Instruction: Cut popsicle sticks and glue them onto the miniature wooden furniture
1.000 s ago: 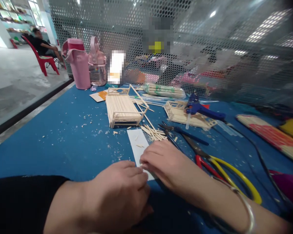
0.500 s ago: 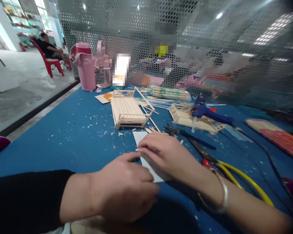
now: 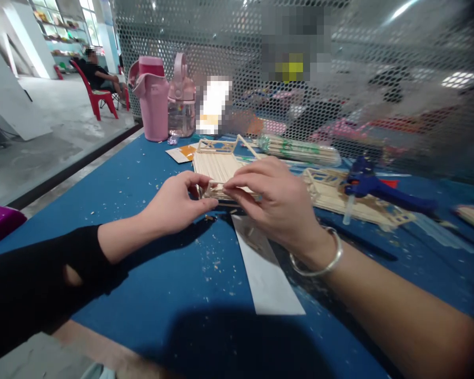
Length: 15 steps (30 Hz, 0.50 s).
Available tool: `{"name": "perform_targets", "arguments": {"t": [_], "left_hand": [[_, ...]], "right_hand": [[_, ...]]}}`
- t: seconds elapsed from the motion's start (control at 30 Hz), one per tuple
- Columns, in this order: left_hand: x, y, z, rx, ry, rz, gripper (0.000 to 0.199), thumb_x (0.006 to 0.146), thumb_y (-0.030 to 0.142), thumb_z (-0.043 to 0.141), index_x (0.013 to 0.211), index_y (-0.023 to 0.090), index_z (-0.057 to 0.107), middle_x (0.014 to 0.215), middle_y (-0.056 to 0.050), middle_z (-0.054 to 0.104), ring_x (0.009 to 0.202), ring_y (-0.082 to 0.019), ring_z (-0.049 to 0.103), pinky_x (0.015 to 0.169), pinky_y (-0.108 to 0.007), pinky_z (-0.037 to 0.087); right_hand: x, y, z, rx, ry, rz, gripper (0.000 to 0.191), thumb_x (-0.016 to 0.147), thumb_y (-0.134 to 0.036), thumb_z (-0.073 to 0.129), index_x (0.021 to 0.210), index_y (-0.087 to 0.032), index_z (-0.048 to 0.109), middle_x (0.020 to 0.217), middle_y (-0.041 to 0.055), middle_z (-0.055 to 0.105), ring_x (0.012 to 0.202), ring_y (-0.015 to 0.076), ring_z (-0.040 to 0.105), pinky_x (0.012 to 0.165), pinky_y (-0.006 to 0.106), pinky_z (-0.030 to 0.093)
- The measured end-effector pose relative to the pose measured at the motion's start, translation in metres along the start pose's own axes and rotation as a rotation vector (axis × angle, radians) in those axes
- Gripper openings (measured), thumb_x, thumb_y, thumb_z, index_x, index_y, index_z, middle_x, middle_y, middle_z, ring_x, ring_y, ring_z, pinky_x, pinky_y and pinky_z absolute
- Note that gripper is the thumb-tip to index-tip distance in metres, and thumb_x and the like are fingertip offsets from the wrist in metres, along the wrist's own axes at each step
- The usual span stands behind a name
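A miniature bed (image 3: 215,164) built of thin wooden sticks stands on the blue table, its near end partly covered by both hands. My left hand (image 3: 177,202) grips the left corner of that near end between thumb and fingers. Pinched in the fingertips of my right hand (image 3: 278,202) is a short thin wooden stick (image 3: 218,182), lying along the top of the near end rail. Whether it touches the rail I cannot tell. Below my right hand a white paper strip (image 3: 270,279) lies flat, partly in shadow.
A blue glue gun (image 3: 387,189) rests on a second stick model (image 3: 335,197) at the right. Behind are a bagged bundle of sticks (image 3: 300,150), a pink thermos (image 3: 154,105) and a clear bottle (image 3: 181,113), before a perforated metal screen (image 3: 237,47). A person (image 3: 100,73) sits far left.
Both hands have moved forward from the paper strip to the near end of the miniature bed. The left hand now grips its corner. The view has shifted to the right in the picture.
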State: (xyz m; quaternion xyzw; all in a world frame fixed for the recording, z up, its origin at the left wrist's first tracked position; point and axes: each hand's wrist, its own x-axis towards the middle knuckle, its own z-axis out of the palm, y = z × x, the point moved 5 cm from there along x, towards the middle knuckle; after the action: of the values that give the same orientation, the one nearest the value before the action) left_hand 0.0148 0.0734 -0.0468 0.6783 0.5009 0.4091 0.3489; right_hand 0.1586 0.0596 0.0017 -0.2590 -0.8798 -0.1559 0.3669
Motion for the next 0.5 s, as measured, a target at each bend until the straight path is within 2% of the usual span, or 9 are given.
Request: {"name": "perform_targets", "arguments": {"t": [0.1, 0.27, 0.4, 0.5], "left_hand": [[0.002, 0.000, 0.004, -0.186, -0.048, -0.023, 0.019, 0.069, 0.023, 0.071, 0.085, 0.013, 0.066, 0.079, -0.003, 0.064, 0.071, -0.014, 0.054, 0.071, -0.031, 0.043], [0.005, -0.002, 0.008, -0.528, -0.094, -0.124, 0.011, 0.070, 0.012, 0.069, 0.081, 0.013, 0.066, 0.076, -0.001, 0.065, 0.068, -0.011, 0.055, 0.073, -0.029, 0.043], [0.005, -0.002, 0.008, -0.570, -0.095, -0.123, 0.002, 0.074, 0.012, 0.067, 0.075, 0.013, 0.067, 0.067, 0.002, 0.062, 0.059, -0.008, 0.050, 0.066, -0.025, 0.041], [0.005, -0.002, 0.007, -0.558, -0.073, -0.112, 0.004, 0.076, 0.012, 0.065, 0.075, 0.014, 0.068, 0.063, 0.003, 0.061, 0.055, -0.007, 0.047, 0.064, -0.025, 0.040]], "right_hand": [[-0.006, -0.007, 0.002, -0.016, 0.094, 0.018, 0.010, 0.083, -0.018, 0.061, 0.077, -0.017, 0.069, 0.076, 0.0063, 0.067, 0.075, 0.0202, 0.059, 0.070, 0.036, 0.044], [-0.010, -0.015, 0.006, -0.109, 0.191, 0.062, 0.011, 0.083, -0.022, 0.062, 0.074, -0.018, 0.068, 0.071, 0.0037, 0.065, 0.074, 0.0200, 0.057, 0.071, 0.037, 0.040], [-0.013, -0.013, 0.010, -0.166, 0.207, 0.116, 0.016, 0.084, -0.028, 0.060, 0.071, -0.019, 0.065, 0.069, 0.0016, 0.063, 0.073, 0.0196, 0.056, 0.073, 0.037, 0.036], [-0.015, -0.011, 0.014, -0.215, 0.180, 0.147, 0.020, 0.086, -0.030, 0.057, 0.069, -0.020, 0.063, 0.068, 0.0012, 0.062, 0.073, 0.0195, 0.055, 0.075, 0.037, 0.034]]}}
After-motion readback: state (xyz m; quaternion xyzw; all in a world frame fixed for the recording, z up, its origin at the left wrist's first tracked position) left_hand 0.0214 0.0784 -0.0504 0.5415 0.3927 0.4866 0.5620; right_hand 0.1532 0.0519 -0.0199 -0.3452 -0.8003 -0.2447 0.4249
